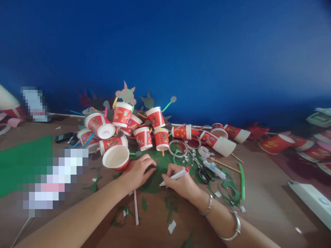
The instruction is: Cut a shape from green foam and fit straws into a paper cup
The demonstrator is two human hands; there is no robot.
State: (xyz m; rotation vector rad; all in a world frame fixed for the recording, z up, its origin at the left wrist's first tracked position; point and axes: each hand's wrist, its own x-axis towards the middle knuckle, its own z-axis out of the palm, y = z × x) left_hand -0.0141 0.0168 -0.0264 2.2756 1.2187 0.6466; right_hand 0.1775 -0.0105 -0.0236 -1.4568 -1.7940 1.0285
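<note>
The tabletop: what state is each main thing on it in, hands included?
Left hand, fingers loosely bent, on green paper
Right hand, closed on the marker
Marker, held tip-down
Green paper, flat under the hands
Cup beside left hand, tilted, mouth open
Cup stack, nested, on its side
Scissors, lying down; blades unclear
Green sheet at left, flat

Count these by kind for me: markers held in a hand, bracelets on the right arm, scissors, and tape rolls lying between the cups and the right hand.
Marker, held in the right hand: 1
Bracelets: 2 (chain, bangle)
Scissors: 1 pair
Tape rolls: 3
Total: 7
</note>
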